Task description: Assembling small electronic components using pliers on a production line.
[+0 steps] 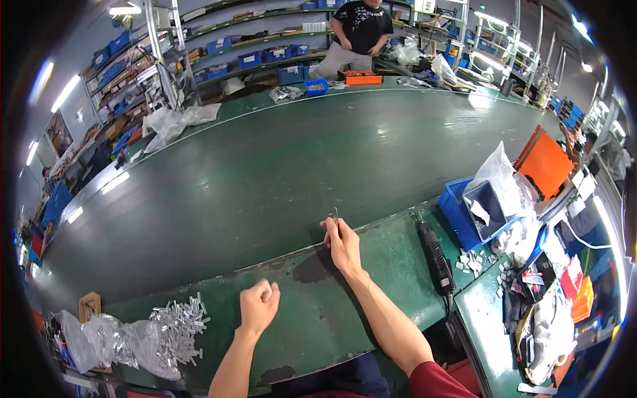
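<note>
My right hand [344, 248] is closed around a thin metal piece [336, 213] that sticks up past the fingertips. Its tip looks slightly bent, but it is too small to name. That hand is over the edge between the green worktop and the dark conveyor belt. Lower and to the left, my left hand [259, 306] is curled with thumb and fingers together. Whatever it may hold is hidden. Nearest to it on the left lies a pile of small silver metal pieces [180, 325], spilling from a clear plastic bag [123, 341].
A black corded power screwdriver [434, 255] lies right of my right arm. Beyond it are small pale pieces [472, 261] and a blue bin [458, 212] holding a dark tray. The wide conveyor belt [285, 166] runs across ahead. A person [361, 30] stands behind it, near an orange tray [361, 78].
</note>
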Motion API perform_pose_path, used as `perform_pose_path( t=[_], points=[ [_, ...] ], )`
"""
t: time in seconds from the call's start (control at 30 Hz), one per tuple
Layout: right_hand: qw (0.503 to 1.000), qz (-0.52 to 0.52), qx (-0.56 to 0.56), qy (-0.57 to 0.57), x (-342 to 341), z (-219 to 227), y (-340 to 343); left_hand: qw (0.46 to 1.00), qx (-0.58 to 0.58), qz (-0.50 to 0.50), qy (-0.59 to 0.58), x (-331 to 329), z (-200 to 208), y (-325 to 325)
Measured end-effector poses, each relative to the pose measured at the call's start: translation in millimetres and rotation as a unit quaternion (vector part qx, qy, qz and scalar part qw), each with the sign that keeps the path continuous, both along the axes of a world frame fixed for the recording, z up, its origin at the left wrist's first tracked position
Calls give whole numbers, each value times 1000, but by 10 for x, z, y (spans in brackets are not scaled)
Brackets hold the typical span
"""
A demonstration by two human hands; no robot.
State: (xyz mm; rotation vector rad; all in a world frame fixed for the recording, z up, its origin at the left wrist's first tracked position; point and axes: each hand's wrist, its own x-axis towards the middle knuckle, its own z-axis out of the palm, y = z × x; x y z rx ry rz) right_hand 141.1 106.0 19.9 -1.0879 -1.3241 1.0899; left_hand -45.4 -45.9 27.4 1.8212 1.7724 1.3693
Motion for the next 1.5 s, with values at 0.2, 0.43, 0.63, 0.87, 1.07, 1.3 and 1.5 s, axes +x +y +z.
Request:
perform_pose_path(
  t=[0.2, 0.43, 0.63, 0.87, 1.07, 1.3, 1.5],
  points=[
    [998, -56, 24, 35, 107, 5, 10, 992, -42, -115, 19, 301, -76, 94],
    [997, -50, 39, 36, 58, 38, -35, 988, -43, -136, 58, 282, -65, 51],
    [1000, 23, 0, 18, -70, -70, -32, 986, -19, -133, 94, 218, -171, -40],
    [999, 21, 40, -13, 103, -143, 81, 979, -9, -162, 120, 273, -128, -76],
    [997, 49, 60, -5, 16, -189, 85, 993, -61, -9, 97, -142, 221, -1016],
    [998, 49, 36, -9, 32, -131, 99, 907, -98, 369, 179, -734, 63, -2091],
    [998, 47, 26, -19, 50, -146, 80, 864, -165, 417, 229, -1084, -235, -2138]
  ],
)
